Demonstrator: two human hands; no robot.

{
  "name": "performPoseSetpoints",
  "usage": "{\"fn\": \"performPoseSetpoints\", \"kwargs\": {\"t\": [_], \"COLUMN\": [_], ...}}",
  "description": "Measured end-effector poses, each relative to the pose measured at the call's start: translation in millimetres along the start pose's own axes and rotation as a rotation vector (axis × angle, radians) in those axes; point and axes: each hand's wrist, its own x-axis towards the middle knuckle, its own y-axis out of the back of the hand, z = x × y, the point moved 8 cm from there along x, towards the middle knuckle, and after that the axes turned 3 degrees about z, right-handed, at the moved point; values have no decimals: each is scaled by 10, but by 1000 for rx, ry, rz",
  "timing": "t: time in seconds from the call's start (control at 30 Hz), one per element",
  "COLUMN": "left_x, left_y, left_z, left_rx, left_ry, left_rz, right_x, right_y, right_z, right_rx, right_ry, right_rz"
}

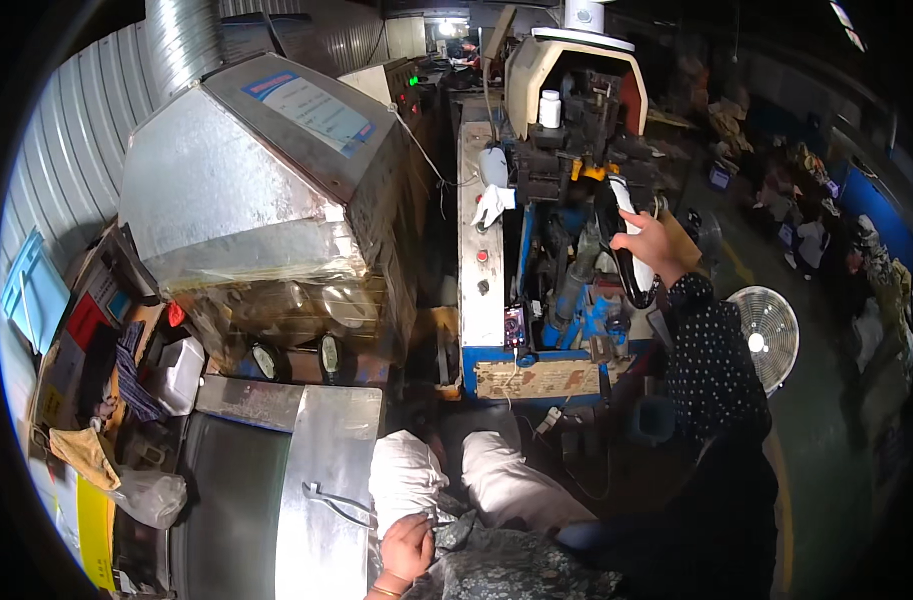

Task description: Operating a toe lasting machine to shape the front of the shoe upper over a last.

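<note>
My right hand (649, 243) reaches forward to the machine, its thumb and fingers closed on a black shoe (625, 268) with a long white face. The shoe stands steeply tilted, its upper end near a yellow part of the machine (589, 170). My left hand (407, 548) rests on my lap, fingers curled, with nothing showing in it. Beside it, a pair of pliers (327, 498) lies on a bare metal plate (322, 560), handles toward my white-covered leg.
A metal-hooded machine (227, 190) stands at the left, two dark shoe-shaped pieces (330, 358) under its front edge. A white control panel (482, 310) carries a red button and a white glove (494, 205). A fan (764, 340) stands at right. A white bottle (550, 109) sits on the machine.
</note>
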Motion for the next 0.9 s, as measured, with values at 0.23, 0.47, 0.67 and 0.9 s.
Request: {"fn": "performPoseSetpoints", "kwargs": {"t": [0.23, 0.47, 0.67, 0.9], "left_x": [56, 41, 34, -19], "left_y": [-15, -65, -65, -58], "left_z": [-30, -60, -48, -27], "left_rx": [26, -3, -12, 21], "left_ry": [-8, 7, -13, -31], "left_rz": [-19, 17, 9, 39], "right_x": [424, -151, -667, -634], "right_y": [-332, -617, -441, -482], "right_z": [173, 42, -19, -196], "right_rx": [-161, -485, -525, -554], "right_ry": [-66, -196, 124, 68], "right_rz": [-137, -124, 252, 194]}}
